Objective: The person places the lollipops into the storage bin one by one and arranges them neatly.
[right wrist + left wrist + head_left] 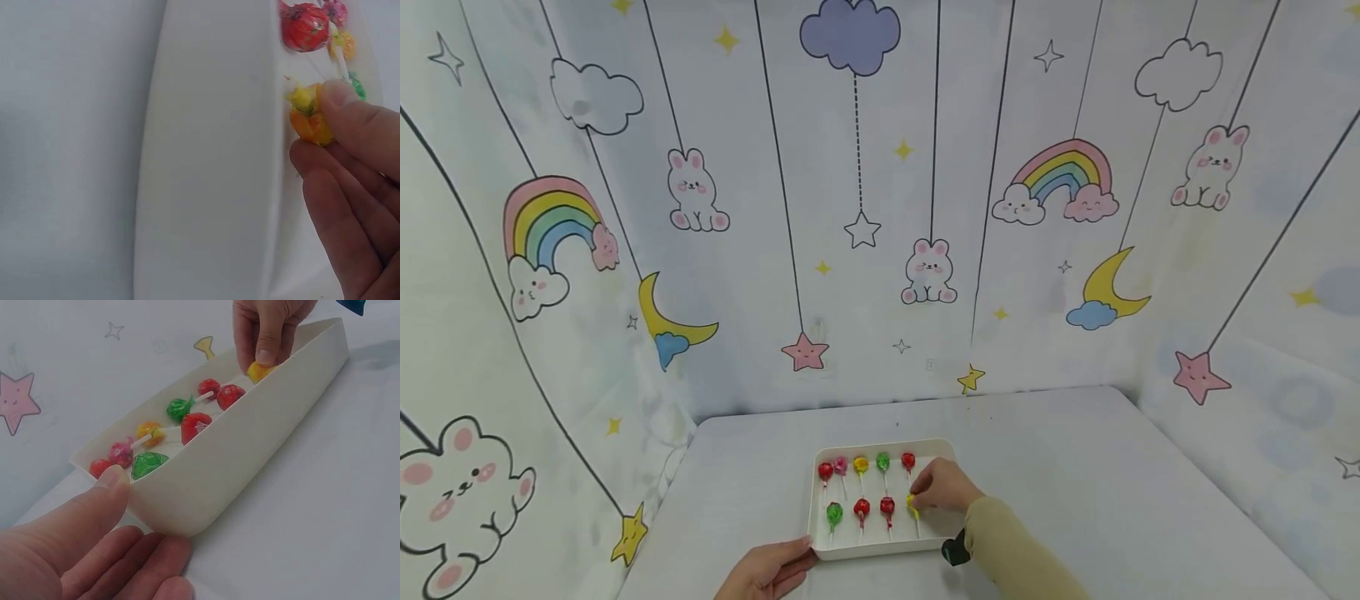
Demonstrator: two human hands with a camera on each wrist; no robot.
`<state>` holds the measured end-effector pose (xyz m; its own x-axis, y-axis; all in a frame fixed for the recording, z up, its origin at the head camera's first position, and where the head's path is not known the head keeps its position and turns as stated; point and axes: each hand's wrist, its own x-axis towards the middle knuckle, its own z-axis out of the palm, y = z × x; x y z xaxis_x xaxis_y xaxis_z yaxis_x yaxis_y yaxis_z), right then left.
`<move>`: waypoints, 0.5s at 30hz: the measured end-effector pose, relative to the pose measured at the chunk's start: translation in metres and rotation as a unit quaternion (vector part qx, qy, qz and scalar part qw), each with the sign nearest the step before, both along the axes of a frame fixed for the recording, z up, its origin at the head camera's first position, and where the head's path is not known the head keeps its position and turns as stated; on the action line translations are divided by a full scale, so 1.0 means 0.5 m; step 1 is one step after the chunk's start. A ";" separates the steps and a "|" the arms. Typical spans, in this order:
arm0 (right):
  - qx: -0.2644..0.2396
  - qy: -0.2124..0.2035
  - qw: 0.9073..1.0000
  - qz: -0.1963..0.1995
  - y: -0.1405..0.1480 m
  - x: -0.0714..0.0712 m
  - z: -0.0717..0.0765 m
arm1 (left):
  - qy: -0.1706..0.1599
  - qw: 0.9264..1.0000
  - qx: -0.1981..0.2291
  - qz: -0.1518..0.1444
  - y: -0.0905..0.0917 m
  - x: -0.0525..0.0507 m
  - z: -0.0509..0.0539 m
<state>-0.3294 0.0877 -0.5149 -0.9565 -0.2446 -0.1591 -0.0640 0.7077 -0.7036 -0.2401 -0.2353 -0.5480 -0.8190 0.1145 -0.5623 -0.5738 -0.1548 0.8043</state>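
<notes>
A white rectangular tray (880, 550) holds several wrapped lollipops in two rows. My right hand (946, 486) pinches a yellow lollipop (306, 128) by its head between thumb and fingers, at the right end of the near row; its stick points toward me. My left hand (769, 568) grips the tray's near left corner, thumb on the rim and fingers against the outer wall. In the near row lie a green lollipop (834, 513) and two red ones; behind them are red, pink, yellow and green lollipops.
The tray stands on a white table (1045, 467). Patterned cloth walls (865, 317) with rabbits, stars and rainbows close off the back and both sides. A dark band (956, 550) sits at the right wrist, beside the tray's near right corner.
</notes>
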 end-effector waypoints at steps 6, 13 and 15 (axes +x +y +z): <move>0.029 0.034 0.999 0.007 -0.005 0.003 -0.003 | 0.004 1.000 -0.006 -0.004 0.001 -0.003 -0.005; 0.041 0.039 0.998 -0.002 -0.013 0.007 -0.001 | -0.003 1.000 -0.008 -0.001 0.000 -0.005 -0.007; 0.041 0.038 0.998 0.000 -0.013 0.008 -0.001 | -0.004 1.000 -0.007 -0.002 -0.001 -0.005 -0.007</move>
